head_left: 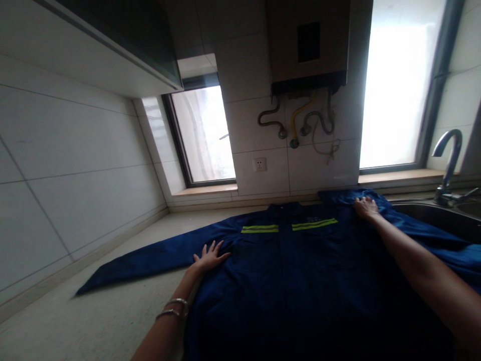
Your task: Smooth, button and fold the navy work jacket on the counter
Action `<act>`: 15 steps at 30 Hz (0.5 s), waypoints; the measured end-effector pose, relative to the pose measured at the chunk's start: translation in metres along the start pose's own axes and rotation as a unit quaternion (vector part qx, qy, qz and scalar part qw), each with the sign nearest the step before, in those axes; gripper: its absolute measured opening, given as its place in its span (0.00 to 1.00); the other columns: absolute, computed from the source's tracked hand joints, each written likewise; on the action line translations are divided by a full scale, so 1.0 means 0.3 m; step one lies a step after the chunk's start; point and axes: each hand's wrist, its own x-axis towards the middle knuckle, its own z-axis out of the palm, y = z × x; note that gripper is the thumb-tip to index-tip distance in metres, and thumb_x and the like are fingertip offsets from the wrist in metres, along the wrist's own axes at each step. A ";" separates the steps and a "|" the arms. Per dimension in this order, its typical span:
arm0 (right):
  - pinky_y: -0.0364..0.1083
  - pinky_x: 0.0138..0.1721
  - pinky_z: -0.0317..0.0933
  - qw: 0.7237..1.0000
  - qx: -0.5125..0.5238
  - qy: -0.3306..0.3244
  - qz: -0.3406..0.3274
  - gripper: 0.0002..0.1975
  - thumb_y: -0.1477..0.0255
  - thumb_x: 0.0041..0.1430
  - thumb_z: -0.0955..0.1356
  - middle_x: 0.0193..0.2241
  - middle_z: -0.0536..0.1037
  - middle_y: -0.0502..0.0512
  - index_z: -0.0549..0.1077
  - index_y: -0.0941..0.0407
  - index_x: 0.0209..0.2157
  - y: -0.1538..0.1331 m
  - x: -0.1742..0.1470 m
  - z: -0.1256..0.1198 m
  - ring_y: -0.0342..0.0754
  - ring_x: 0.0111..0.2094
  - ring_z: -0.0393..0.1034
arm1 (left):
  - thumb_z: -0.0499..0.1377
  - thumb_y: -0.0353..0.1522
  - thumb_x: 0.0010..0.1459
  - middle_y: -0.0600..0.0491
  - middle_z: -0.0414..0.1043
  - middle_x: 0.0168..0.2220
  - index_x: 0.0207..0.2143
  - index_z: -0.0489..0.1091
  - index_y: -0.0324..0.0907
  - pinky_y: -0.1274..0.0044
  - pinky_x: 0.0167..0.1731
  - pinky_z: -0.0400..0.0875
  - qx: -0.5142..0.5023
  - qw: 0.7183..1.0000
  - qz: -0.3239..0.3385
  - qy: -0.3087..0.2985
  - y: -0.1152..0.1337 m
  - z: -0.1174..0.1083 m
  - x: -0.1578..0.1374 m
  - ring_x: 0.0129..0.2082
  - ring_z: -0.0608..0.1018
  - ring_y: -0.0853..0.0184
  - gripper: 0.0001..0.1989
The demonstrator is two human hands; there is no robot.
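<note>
A dark blue work jacket (300,271) with two yellow-green stripes across the chest lies spread on the counter, its collar toward the wall. One sleeve stretches out flat to the left. My left hand (211,256) rests on the jacket near the underarm of that sleeve, palm down with fingers spread. Two metal bangles circle my left wrist. Over at the right shoulder, my right hand (367,206) has its fingers bent and closed on the bunched cloth. The right sleeve lies partly folded there and reaches along the sink, partly behind my forearm.
Right of the jacket is a sink (421,208) with a curved metal faucet (449,165). A water heater (308,45) with hoses hangs on the tiled wall above a socket (259,164). Pale counter (93,321) shows at left, beneath an overhead cabinet (112,45).
</note>
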 end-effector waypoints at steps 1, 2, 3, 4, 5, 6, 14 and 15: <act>0.58 0.46 0.53 1.000 -0.009 0.009 0.012 0.17 0.68 0.59 0.62 0.44 0.69 0.75 0.69 0.65 0.44 -0.004 -0.008 0.004 0.61 0.49 0.60 | 0.43 0.60 0.50 0.50 0.31 0.66 0.64 0.39 0.55 0.39 0.49 0.37 -0.001 1.000 -0.001 0.000 0.001 -0.001 0.000 0.63 0.36 0.40 0.42; 0.57 0.47 0.53 0.999 -0.015 0.018 0.024 0.20 0.66 0.59 0.62 0.45 0.68 0.75 0.68 0.66 0.46 -0.010 -0.017 0.005 0.61 0.50 0.60 | 0.43 0.60 0.49 0.50 0.31 0.66 0.64 0.39 0.55 0.39 0.49 0.36 -0.002 1.000 -0.002 -0.001 0.001 -0.002 0.000 0.63 0.35 0.40 0.43; 0.56 0.47 0.54 0.999 -0.015 0.027 0.034 0.22 0.65 0.59 0.61 0.46 0.68 0.75 0.66 0.67 0.48 -0.019 -0.026 0.002 0.62 0.50 0.60 | 0.43 0.61 0.49 0.50 0.31 0.66 0.64 0.39 0.55 0.39 0.49 0.36 -0.002 1.000 -0.003 -0.002 0.002 -0.002 0.000 0.63 0.35 0.40 0.43; 0.55 0.46 0.55 0.999 -0.005 0.039 0.038 0.24 0.64 0.59 0.61 0.46 0.67 0.76 0.64 0.68 0.50 -0.028 -0.038 -0.006 0.62 0.50 0.60 | 0.43 0.61 0.49 0.50 0.31 0.66 0.64 0.39 0.55 0.39 0.49 0.36 -0.002 1.000 -0.003 -0.003 0.002 -0.002 0.001 0.63 0.35 0.41 0.43; 0.54 0.46 0.56 0.998 0.008 0.049 0.037 0.25 0.64 0.59 0.60 0.47 0.67 0.76 0.63 0.69 0.51 -0.035 -0.053 -0.018 0.62 0.50 0.60 | 0.43 0.61 0.49 0.50 0.31 0.66 0.64 0.39 0.55 0.39 0.49 0.36 0.000 1.000 -0.004 -0.003 0.003 -0.002 0.001 0.63 0.35 0.41 0.43; 0.54 0.45 0.56 0.998 0.021 0.057 0.027 0.26 0.64 0.59 0.60 0.47 0.67 0.75 0.62 0.68 0.53 -0.039 -0.071 -0.034 0.62 0.49 0.61 | 0.43 0.60 0.49 0.50 0.31 0.66 0.64 0.39 0.55 0.39 0.49 0.37 0.002 1.000 -0.004 -0.001 0.004 -0.001 0.001 0.63 0.36 0.41 0.43; 0.46 0.38 0.59 0.988 0.155 0.027 -0.006 0.25 0.66 0.57 0.62 0.44 0.73 0.68 0.61 0.62 0.55 0.135 -0.268 -0.179 0.52 0.37 0.70 | 0.43 0.60 0.49 0.47 0.33 0.66 0.64 0.40 0.53 0.39 0.48 0.40 0.008 1.000 0.003 0.009 0.001 0.001 0.007 0.62 0.38 0.39 0.44; 0.45 0.36 0.59 0.984 0.174 0.018 0.019 0.24 0.66 0.57 0.62 0.41 0.75 0.66 0.63 0.62 0.53 0.182 -0.286 -0.182 0.51 0.34 0.71 | 0.43 0.61 0.49 0.48 0.32 0.66 0.64 0.40 0.53 0.39 0.49 0.40 0.006 1.000 0.006 0.006 -0.003 0.000 0.009 0.62 0.38 0.40 0.44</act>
